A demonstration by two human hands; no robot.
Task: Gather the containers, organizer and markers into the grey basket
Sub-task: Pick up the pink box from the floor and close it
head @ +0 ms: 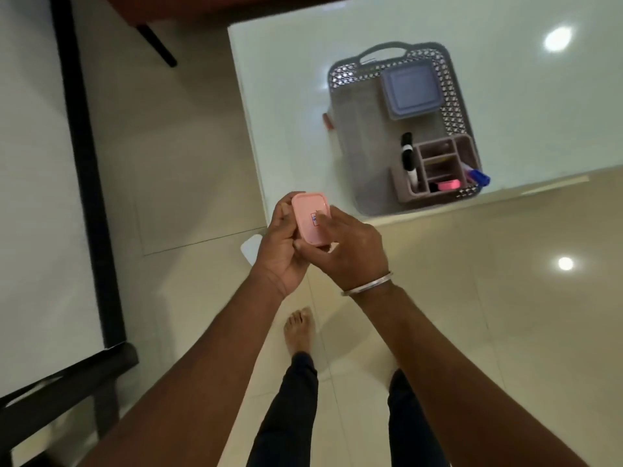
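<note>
We have one view only, worn on the head, looking steeply down and slightly forward through a wide lens. Nearest to it, around mid-frame, our left hand (281,247) and right hand (354,251) hold a pink container (308,214). The worktop (286,96) corner with the grey basket (354,146) lies farther off at upper right. The floor (505,298) and a bare foot (298,328) sit almost straight below the camera.

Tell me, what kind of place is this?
Likely a room in a home: a glossy tiled floor, a white table holding a grey basket, and the person's bare foot.
</note>
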